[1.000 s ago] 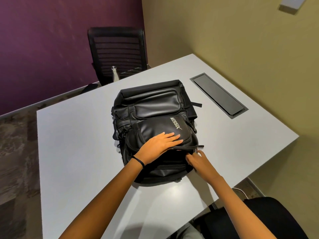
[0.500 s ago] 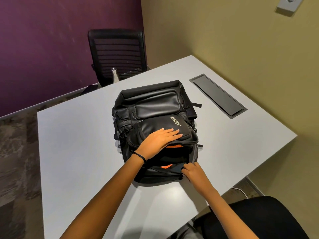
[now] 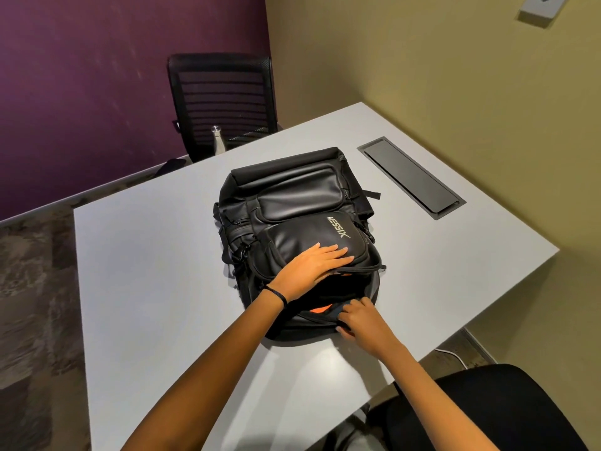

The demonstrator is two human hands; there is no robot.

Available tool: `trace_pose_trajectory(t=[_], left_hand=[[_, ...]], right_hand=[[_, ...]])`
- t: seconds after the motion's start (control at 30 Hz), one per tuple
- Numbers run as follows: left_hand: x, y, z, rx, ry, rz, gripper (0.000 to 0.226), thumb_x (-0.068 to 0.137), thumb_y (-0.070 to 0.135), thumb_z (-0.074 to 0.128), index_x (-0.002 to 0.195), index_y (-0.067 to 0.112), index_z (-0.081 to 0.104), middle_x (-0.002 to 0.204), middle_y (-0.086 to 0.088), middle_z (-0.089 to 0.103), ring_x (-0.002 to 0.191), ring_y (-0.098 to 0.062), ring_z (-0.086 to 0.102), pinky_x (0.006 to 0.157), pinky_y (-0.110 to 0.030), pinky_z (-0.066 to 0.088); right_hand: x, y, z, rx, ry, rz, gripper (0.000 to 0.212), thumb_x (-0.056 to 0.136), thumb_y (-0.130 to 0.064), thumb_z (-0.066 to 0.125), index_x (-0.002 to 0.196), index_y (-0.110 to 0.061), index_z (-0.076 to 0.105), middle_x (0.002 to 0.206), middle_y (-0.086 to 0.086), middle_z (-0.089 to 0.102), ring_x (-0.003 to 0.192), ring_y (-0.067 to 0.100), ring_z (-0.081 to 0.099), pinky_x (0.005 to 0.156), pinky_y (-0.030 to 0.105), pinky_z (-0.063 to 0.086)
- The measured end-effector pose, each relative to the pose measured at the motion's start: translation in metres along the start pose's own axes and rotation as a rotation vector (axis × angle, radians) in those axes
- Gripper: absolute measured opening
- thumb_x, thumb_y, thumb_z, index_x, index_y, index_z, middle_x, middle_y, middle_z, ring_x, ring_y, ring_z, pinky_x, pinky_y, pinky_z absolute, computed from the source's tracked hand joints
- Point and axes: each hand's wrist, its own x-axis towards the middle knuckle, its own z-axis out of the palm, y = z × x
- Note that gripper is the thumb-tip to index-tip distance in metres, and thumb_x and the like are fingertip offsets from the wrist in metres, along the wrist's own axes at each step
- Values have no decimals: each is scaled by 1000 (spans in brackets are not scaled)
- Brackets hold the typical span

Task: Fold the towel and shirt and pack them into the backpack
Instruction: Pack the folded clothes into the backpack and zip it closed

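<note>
black backpack (image 3: 292, 196): lies flat mid-bench (image 3: 146, 255), near-end opening agape, orange lining (image 3: 317, 310) showing; left hand (image 3: 312, 265): fingers straight, pressing the front pocket (image 3: 302, 236); right hand (image 3: 361, 320): fingers curled, gripping the opening's near rim

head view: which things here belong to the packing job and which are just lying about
Job: backpack, partly unzipped; left hand pressing its front pocket; right hand gripping the opening's near edge; orange fabric inside, unidentifiable.
Lying about: metal bottle; black mesh chair; desk cable hatch.
</note>
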Motion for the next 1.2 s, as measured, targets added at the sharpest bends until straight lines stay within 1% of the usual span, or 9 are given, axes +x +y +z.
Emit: trace_pose_trajectory(t=[0.07,0.23,0.37,0.47,0.63,0.73,0.8,0.97,1.2], left_hand=[[2,-2,-9,-41,-33,13,44,99,19,43,143,23,36,150,0,34,141,-19,26,118,-38,16],[-2,-7,-18,127,-116,110,46,98,20,47,143,21,36,149,-1,36,140,-20,30,116,-39,19],[-21,-13,-7,190,-116,165,48,98,19,48,144,19,35,151,-3,34,140,-23,30,115,-43,22],[-39,-20,5,188,-58,174,47,97,20,49,143,18,37,149,-4,36,138,-25,32,113,-44,25],[-68,-28,18,247,83,165,47,95,26,33,140,16,42,146,-6,42,133,-25,42,107,-42,34],[-93,-36,23,212,159,121,47,97,35,32,139,15,43,145,-6,43,133,-21,41,110,-38,31],[-114,-41,25,71,278,-1,46,101,37,29,136,14,48,143,-3,45,131,-15,40,113,-34,27],[-147,-54,27,-241,736,-680,30,97,24,48,124,19,60,126,5,60,115,-10,54,99,-19,40],[-130,-66,29,-525,550,-1011,36,94,26,55,127,13,54,128,-4,56,110,-20,56,86,-21,41]], right_hand=[[15,-24,-7,70,-67,-24,21,74,-37,71,81,-17,68,76,1,67,77,21,62,71,31,38],[53,-74,-12,249,-72,38,31,91,-22,49,119,-12,58,109,10,65,105,30,54,87,38,33],[56,-87,-10,271,29,-32,30,77,-9,51,98,-18,70,87,3,72,85,26,63,78,31,40],[43,-83,-12,152,58,-99,31,62,-15,76,90,-26,71,66,-8,65,62,15,57,59,25,34],[30,-72,-24,219,280,-267,21,80,-16,57,98,-16,69,80,-1,67,64,20,57,50,28,39],[31,-71,-42,278,407,-351,25,82,-13,52,102,-9,67,94,4,68,71,22,59,58,30,47],[38,-71,-50,329,467,-355,30,84,-12,51,110,-5,64,108,10,66,85,24,60,71,31,50],[69,-70,-52,392,352,-232,38,85,-10,51,122,-4,58,128,16,57,103,30,60,84,36,51],[107,-78,-56,337,208,-140,40,92,-22,47,130,-11,54,143,12,43,130,28,43,111,46,24]])
